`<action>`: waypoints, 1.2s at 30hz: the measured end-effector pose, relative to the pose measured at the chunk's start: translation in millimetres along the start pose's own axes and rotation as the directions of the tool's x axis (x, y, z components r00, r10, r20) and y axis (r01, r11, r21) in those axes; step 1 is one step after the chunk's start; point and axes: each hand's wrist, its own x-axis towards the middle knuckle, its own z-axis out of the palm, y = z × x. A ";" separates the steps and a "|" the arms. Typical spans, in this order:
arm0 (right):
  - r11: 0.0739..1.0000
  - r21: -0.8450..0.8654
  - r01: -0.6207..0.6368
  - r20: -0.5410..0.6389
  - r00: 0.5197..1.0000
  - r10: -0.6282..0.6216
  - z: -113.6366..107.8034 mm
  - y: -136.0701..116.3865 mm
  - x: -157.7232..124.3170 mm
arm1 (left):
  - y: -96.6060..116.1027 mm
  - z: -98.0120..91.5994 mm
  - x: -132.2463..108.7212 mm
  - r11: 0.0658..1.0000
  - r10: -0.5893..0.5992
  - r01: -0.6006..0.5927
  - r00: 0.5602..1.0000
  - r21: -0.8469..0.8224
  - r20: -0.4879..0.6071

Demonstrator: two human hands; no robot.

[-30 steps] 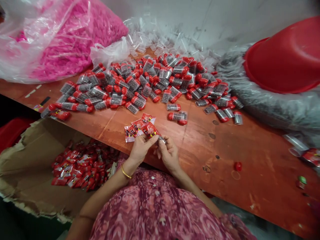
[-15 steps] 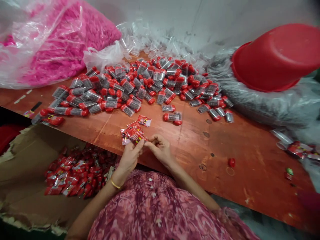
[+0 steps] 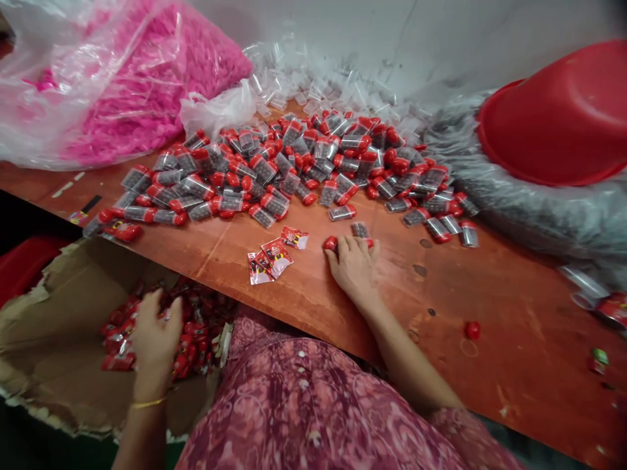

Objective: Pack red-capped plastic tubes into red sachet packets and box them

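My left hand (image 3: pixel 157 333) is over the cardboard box, fingers apart and with nothing visible in them. Below it in the box lies a heap of shiny red packets (image 3: pixel 196 333). On the table my right hand (image 3: pixel 355 269) has its fingers closed over a red-capped clear tube (image 3: pixel 330 243), most of which they hide. A second tube (image 3: pixel 360 228) with dark contents lies just beyond those fingers. Several flat red printed packets (image 3: pixel 277 256) overlap on the table, left of my right hand.
A big pile of red-capped tubes (image 3: pixel 264 170) spreads across the table (image 3: pixel 304 307). Behind it are loose clear tubes (image 3: pixel 313 81). A bag of pink pieces (image 3: pixel 147 85) stands at left; a red tub (image 3: pixel 563 117) rests on a plastic bag at right. The cardboard box (image 3: pixel 44 339) has torn edges.
My hands have parted. The left has moved from the flat packets down to the box, and the packet between my fingers is gone from them. My right has reached forward onto a tube.
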 end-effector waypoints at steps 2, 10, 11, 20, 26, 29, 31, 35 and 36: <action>0.999 0.005 -0.044 -0.021 0.999 0.044 2.8 -10.4 -12.7 | 45.4 33.0 0.7 0.987 0.162 -0.162 0.987 0.008 0.018; 0.996 0.091 -0.018 -0.117 0.993 0.028 1.9 -11.5 -28.4 | 167.7 142.6 35.7 0.810 0.530 -0.581 0.784 0.079 0.323; 0.994 0.108 -0.004 -0.130 0.991 0.018 -0.2 -9.6 -27.4 | 168.9 146.7 38.1 0.797 0.544 -0.599 0.766 0.074 0.341; 0.818 0.576 0.012 -0.072 0.997 0.037 -14.5 -23.8 11.2 | 175.6 118.9 32.0 0.818 0.560 -0.575 0.786 -0.023 0.261; 0.215 0.971 -0.101 0.079 0.991 0.107 -23.9 -42.6 21.9 | 181.6 99.7 20.4 0.829 0.547 -0.506 0.821 -0.239 0.162; 0.078 0.988 -0.132 0.115 0.974 0.197 -27.7 -43.5 13.4 | 178.6 98.5 14.7 0.845 0.325 -0.189 0.924 -0.500 0.201; 0.047 0.989 -0.143 0.129 0.963 0.235 -27.9 -43.4 5.8 | 178.6 100.3 10.5 0.756 0.163 0.128 0.913 -0.642 0.373; 0.103 0.986 -0.131 0.103 0.965 0.240 -22.7 -48.3 -9.1 | 185.3 106.3 -0.5 0.490 0.137 0.406 0.838 -0.771 0.528; 0.127 0.984 -0.125 0.089 0.963 0.254 -20.9 -50.4 -12.2 | 186.9 107.7 -3.6 0.443 0.130 0.422 0.843 -0.791 0.522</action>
